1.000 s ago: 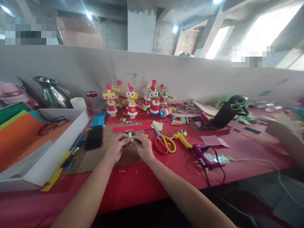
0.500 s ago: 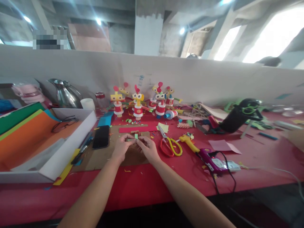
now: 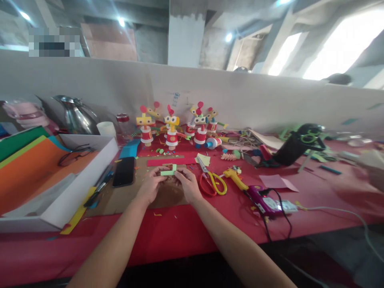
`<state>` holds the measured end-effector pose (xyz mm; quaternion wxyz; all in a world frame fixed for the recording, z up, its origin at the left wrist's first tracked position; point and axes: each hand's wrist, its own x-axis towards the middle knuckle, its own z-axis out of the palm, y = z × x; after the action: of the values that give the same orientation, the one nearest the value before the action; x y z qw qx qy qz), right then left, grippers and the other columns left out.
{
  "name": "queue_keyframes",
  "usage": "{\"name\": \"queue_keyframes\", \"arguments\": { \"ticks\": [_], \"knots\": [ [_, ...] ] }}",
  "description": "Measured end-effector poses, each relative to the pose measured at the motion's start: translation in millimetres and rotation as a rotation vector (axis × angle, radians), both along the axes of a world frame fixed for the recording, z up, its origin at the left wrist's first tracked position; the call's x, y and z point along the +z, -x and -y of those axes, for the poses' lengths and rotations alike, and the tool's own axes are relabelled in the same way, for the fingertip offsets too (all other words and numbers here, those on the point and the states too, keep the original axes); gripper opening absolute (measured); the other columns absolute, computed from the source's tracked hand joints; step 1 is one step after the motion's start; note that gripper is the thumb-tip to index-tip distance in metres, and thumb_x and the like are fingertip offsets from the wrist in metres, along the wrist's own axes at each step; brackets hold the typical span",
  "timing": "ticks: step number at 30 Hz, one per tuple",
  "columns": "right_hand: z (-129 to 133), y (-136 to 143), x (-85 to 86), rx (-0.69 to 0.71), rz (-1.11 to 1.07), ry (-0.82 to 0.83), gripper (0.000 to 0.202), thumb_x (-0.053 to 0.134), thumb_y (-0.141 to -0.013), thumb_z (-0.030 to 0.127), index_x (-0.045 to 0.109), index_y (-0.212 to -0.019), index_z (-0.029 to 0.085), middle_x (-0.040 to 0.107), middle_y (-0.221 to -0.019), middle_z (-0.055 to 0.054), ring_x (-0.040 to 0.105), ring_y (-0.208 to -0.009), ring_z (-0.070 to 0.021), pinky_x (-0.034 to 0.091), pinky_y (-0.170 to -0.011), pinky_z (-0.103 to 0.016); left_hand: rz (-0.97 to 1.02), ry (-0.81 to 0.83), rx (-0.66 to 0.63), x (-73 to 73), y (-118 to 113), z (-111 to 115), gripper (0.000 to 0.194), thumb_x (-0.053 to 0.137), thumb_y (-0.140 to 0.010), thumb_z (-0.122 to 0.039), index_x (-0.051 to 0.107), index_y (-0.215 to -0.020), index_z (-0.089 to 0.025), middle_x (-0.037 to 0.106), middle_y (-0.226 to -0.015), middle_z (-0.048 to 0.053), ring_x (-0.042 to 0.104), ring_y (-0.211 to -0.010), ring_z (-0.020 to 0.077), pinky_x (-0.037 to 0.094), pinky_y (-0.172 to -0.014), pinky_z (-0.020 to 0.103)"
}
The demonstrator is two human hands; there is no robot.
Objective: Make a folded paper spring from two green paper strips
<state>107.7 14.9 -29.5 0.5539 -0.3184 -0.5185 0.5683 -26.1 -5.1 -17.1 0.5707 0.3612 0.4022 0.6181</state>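
Observation:
A light green paper strip (image 3: 168,173), bent into an L, is held between my two hands above a brown cardboard sheet (image 3: 120,204). My left hand (image 3: 150,185) pinches the strip's left end, its fingers closed. At the upright part, my right hand (image 3: 188,185) grips the other end with thumb and fingers. Just beyond the fingers lie a coiled paper spring (image 3: 168,165) and a red paper strip (image 3: 180,161). Scissors (image 3: 213,182) with red and yellow handles rest right of my right hand, their blades on a yellow paper piece (image 3: 207,159).
Several paper-cup figures (image 3: 172,138) stand at the back. A black phone (image 3: 123,172), pens (image 3: 102,188) and a white box (image 3: 81,188) of coloured paper are on the left. To the right are a yellow glue gun (image 3: 237,179), a purple power strip (image 3: 264,202) with cords, and a black bin (image 3: 289,150).
The green strip now shows more clearly, with a longer flat part and an upright fold between the hands. The view has shifted slightly, moving the scene left.

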Motion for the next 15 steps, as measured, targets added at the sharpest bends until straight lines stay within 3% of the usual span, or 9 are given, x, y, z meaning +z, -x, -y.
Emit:
{"name": "queue_keyframes", "arguments": {
  "ticks": [6, 15],
  "knots": [
    [-1.7, 1.7, -3.8, 0.014, 0.030, -0.010, 0.019, 0.064, -0.073, 0.035, 0.063, -0.079, 0.017, 0.056, -0.060, 0.003, 0.049, -0.050, -0.0090, 0.040, -0.049, -0.021, 0.053, 0.051, 0.050, -6.1, -1.3, -4.3, 0.025, 0.079, -0.046, -0.011, 0.067, -0.068, -0.015, 0.063, -0.062, -0.001, 0.057, -0.056, 0.0088, 0.042, -0.054, 0.018],
    [-1.8, 3.1, -6.9, 0.023, 0.039, -0.048, 0.018, 0.062, -0.076, 0.035, 0.063, -0.081, 0.018, 0.055, -0.057, 0.003, 0.049, -0.049, -0.0095, 0.039, -0.047, -0.021, 0.052, 0.040, 0.033, -8.8, -0.6, -3.8, 0.026, 0.083, -0.049, -0.019, 0.067, -0.068, -0.013, 0.063, -0.063, -0.001, 0.055, -0.055, 0.0068, 0.042, -0.055, 0.018]
  ]
}}
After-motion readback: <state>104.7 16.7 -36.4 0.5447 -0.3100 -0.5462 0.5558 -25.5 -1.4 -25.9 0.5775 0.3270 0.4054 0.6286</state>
